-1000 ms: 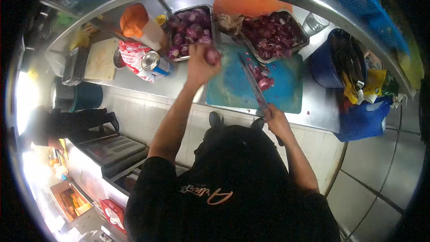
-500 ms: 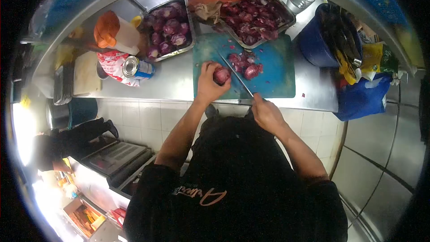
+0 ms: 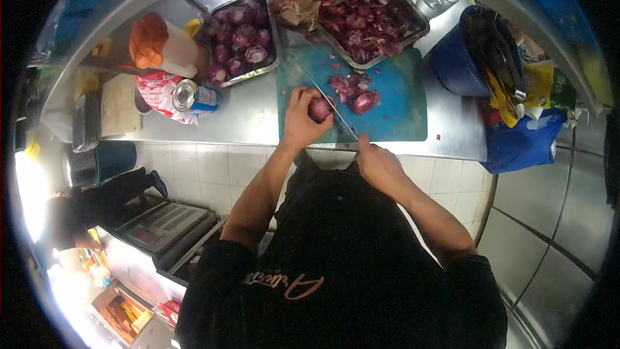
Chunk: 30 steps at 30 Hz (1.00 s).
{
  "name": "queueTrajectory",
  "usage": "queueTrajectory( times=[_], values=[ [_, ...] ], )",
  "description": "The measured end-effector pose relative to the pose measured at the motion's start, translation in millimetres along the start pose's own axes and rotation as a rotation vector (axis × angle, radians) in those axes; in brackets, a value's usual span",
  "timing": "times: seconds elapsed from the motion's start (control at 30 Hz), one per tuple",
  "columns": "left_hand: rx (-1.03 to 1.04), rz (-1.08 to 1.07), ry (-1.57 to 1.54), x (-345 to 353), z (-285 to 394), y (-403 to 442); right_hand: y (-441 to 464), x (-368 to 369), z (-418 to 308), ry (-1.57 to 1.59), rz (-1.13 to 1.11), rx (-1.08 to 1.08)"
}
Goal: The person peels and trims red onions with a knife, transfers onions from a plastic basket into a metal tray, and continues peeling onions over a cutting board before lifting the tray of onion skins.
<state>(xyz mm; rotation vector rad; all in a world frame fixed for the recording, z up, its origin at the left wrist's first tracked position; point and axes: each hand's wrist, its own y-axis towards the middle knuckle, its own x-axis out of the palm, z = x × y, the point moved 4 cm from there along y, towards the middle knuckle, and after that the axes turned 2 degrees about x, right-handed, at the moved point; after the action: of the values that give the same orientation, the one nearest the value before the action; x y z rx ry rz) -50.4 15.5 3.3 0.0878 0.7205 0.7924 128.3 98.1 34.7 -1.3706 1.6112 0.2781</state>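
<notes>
The tray of whole onions stands on the counter, beyond the blue can. On the cutting board, the left hand grips a red onion between thumb and curled fingers. The knife lies against the onion's right side; the right hand is closed around its handle. Onion trimmings lie right of the blade.
</notes>
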Motion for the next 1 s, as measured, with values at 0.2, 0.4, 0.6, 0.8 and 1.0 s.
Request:
queueTrajectory(
  times=[0.2, 0.4, 0.6, 0.8, 1.0],
  values=[
    [-0.063, -0.101, 0.016, 0.3, 0.5, 3.8, 28.6, 15.7, 10.8, -0.043, -0.032, 0.059],
    [0.001, -0.321, 0.511, -22.3, 32.3, 5.3, 39.1, 18.0, 16.5, -0.017, 0.058, 0.005],
    [0.004, -0.244, 0.151, -15.0, 16.6, 3.0, 45.0, 23.3, 41.0, 0.265, 0.077, 0.087],
    [0.077, 0.050, -0.021, -5.6, 8.3, -21.2, 14.3, 0.2, 25.1, 0.179, 0.194, 0.065],
    [0.099, 0.115, -0.016, 2.5, 0.1, -24.2, -5.4, -11.5, 8.1, 0.039, 0.080, 0.007]
  ],
)
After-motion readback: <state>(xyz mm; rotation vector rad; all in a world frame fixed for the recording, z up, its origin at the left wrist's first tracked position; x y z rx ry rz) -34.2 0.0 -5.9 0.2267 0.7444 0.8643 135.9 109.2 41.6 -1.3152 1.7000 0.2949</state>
